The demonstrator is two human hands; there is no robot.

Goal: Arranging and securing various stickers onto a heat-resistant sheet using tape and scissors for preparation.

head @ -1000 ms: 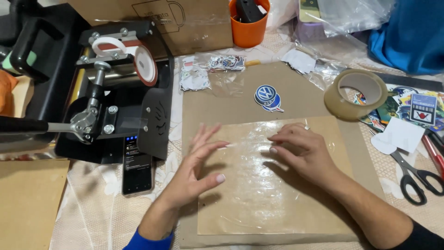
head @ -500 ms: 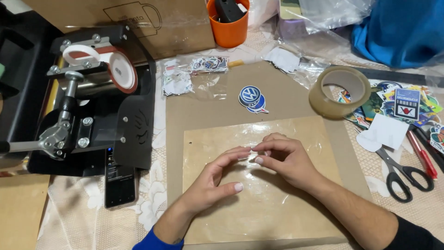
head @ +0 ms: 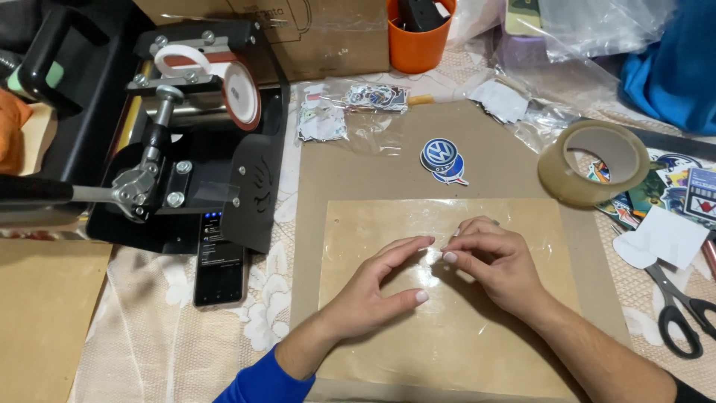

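Note:
A clear plastic film [head: 388, 224] lies over a tan cardboard sheet [head: 350, 313], which rests on a larger brown board [head: 335, 172]. My left hand [head: 377, 287] and my right hand [head: 496, 261] meet at the middle of the sheet, fingertips touching. Between them they pinch a small raised fold of the clear film [head: 435, 250]. Both palms hover just above the sheet. A round blue sticker [head: 441, 158] sits on the board beyond my hands.
A black mug heat press [head: 179, 127] with a white mug stands at the left, a phone [head: 218, 261] in front of it. A tape roll [head: 593, 160], scissors [head: 682, 306], stickers [head: 671, 186], plastic bags and an orange cup [head: 418, 41] crowd the right and back.
My hands went from lying flat and apart on the film to coming together at the centre, fingertips pinching the film. The camera view shifted slightly to the right.

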